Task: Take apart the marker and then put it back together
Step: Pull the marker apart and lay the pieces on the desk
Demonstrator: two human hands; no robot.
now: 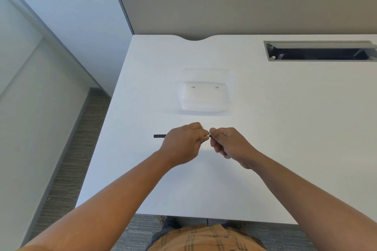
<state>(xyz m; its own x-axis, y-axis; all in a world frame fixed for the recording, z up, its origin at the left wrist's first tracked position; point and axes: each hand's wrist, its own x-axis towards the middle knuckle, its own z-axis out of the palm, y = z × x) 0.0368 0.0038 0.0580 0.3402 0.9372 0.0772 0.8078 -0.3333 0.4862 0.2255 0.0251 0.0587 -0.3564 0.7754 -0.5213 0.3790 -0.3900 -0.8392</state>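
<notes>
A thin black marker (159, 136) is held level above the white desk (275, 149). Only its left end sticks out past my left hand (183, 142), which is closed around the barrel. My right hand (226, 142) is closed at the marker's right end, its fingertips touching those of my left hand. The right end of the marker and any cap are hidden inside my fingers, apart from a small pale bit between the two hands.
A clear plastic container (206, 91) sits on the desk just beyond my hands. A grey cable slot (320, 51) is set into the desk at the far right. A grey partition (244, 2) stands behind. The desk's left edge drops to carpeted floor.
</notes>
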